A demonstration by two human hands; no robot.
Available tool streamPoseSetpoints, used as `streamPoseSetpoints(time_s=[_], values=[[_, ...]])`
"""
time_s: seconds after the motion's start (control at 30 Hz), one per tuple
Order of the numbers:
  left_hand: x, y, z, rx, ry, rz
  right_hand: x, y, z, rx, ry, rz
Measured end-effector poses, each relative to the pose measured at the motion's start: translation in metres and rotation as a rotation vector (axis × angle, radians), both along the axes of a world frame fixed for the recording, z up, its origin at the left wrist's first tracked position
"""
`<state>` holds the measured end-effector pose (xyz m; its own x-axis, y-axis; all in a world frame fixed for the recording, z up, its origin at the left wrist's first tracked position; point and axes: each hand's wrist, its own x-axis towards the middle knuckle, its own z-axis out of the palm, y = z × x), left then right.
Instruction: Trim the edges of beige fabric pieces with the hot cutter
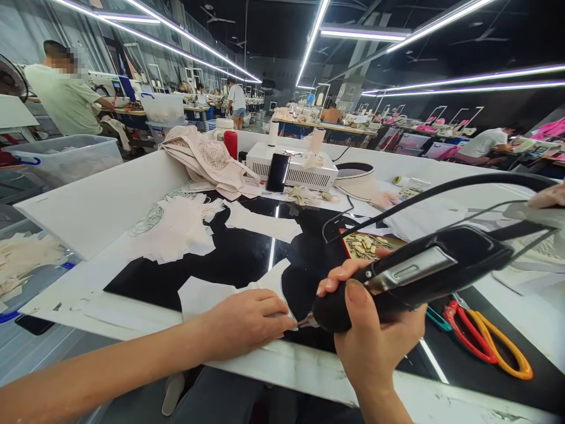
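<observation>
My left hand lies flat on a white fabric piece, fingers stretched along its right edge and pressing it to the black board. Wrapped in my right hand is a black corded power tool with a silver switch plate. Its narrow metal tip points left and comes down right beside my left fingertips, at the fabric's edge. Whether the tip touches the fabric, I cannot tell. Another cut fabric piece lies farther back, beside a pile of pale pieces.
Scissors with red and orange handles lie at the right. Behind the tool sits a shallow tray of small items. A white vented box, a phone and stacked beige fabric stand at the back. Another hand shows at the right edge.
</observation>
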<state>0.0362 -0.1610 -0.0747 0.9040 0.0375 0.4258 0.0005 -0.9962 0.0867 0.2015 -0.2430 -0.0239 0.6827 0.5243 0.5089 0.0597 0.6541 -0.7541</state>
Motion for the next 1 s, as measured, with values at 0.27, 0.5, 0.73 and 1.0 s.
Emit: streamPoseSetpoints(time_s=[0.27,0.5,0.73,1.0], values=[[-0.002,0.000,-0.001,-0.042,0.003,-0.011,-0.001,-0.001,-0.001,-0.004,-0.006,-0.004],[-0.008,0.000,-0.001,-0.025,0.015,-0.033,-0.002,-0.002,0.001,-0.007,-0.014,0.004],[-0.009,0.000,-0.003,0.004,0.008,-0.019,-0.005,-0.001,0.002,-0.009,-0.012,0.002],[-0.014,-0.004,-0.004,-0.024,0.068,0.043,-0.007,-0.001,0.003,-0.019,0.000,-0.008]])
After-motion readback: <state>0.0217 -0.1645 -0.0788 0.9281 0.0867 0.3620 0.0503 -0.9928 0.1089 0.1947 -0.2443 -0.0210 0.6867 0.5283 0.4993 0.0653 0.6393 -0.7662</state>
